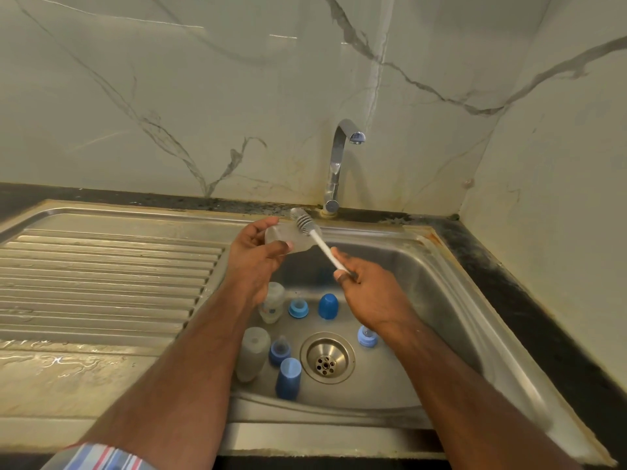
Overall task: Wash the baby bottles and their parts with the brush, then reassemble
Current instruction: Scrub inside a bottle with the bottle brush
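Over the back left corner of the sink basin [424,266], my left hand [258,252] grips a clear baby bottle [288,237] on its side, mouth turned toward the right so the brush can reach it. My right hand [366,293] is clenched around the white handle of the bottle brush [315,237], whose grey bristle head lies across the bottle's far end; I cannot tell whether it is inside the neck or just against the outside. The faucet [337,164] shows no running water. Down on the basin floor wait two more clear bottles [271,301] near the left wall, plus blue collars with nipples [298,308] and blue caps [328,306] scattered around the drain [327,357]. I judge them parked there for washing, so reassembly looks far off.
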Demonstrator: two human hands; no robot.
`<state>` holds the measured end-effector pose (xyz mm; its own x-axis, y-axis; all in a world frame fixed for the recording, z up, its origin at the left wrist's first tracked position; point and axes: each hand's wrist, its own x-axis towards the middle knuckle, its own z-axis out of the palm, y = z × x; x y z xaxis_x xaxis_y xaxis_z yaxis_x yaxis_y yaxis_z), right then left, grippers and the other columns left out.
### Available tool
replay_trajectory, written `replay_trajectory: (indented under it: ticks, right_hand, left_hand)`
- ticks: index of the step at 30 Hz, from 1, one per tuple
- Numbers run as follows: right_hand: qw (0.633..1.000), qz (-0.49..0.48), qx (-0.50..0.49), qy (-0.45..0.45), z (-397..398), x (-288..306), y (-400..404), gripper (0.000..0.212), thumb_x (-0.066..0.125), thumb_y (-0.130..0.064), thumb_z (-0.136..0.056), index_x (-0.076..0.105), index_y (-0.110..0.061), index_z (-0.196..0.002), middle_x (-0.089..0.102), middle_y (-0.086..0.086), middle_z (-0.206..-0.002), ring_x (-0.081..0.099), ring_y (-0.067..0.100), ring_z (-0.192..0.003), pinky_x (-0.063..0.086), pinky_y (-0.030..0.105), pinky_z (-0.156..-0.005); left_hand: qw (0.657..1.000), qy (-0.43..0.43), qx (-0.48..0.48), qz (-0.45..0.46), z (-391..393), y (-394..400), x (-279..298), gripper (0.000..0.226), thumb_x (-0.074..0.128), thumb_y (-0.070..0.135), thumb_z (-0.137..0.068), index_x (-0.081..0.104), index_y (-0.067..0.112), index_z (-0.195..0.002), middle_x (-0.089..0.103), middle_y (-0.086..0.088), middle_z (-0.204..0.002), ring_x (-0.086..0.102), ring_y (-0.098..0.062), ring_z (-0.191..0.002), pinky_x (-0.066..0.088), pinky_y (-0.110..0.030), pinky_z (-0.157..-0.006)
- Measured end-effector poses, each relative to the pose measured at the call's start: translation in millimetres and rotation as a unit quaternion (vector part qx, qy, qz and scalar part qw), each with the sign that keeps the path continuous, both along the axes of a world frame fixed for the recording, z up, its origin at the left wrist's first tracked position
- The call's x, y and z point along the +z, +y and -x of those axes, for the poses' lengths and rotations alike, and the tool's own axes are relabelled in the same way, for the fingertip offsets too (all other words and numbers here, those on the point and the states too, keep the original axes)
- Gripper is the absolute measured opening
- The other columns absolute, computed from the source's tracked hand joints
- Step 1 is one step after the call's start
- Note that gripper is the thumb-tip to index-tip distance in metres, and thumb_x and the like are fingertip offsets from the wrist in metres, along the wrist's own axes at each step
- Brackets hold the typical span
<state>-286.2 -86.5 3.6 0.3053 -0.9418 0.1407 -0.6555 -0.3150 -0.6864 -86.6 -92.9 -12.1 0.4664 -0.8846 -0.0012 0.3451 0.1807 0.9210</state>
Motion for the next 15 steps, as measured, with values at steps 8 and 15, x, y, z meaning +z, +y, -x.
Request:
replay_trajectory:
  ticks: [8, 15]
  right_hand:
    - [1.0, -0.001, 0.01, -0.021, -2.1, 1.6, 4.6, 0.046, 0.05, -0.034, -0.104, 0.041, -0.041, -0.149, 0.062, -0.009, -0.128, 0.059, 0.006, -0.09, 0.051, 0.023, -0.082]
    - [1.0, -0.003, -0.027, -0.003, 6.5, 6.1, -0.3, 0.046, 0.044, -0.034, -0.106, 0.038, -0.039, -0.151, 0.062, -0.005, -0.107, 0.055, 0.006, -0.078, 0.046, 0.023, -0.073]
  left_hand:
    - [1.0, 0.009, 0.018, 0.004, 2.5, 1.1, 3.4, 0.048, 0.073, -0.014, -0.078, 0.068, 0.021, -0.11, 0.066, -0.015, -0.125, 0.066, -0.031, -0.115, 0.059, -0.041, -0.091]
    - [0.999, 0.044, 0.003, 0.01, 5.9, 5.0, 7.9, 0.044, 0.071, -0.012, -0.083, 0.064, 0.014, -0.118, 0.065, -0.016, -0.127, 0.066, -0.032, -0.116, 0.06, -0.038, -0.089]
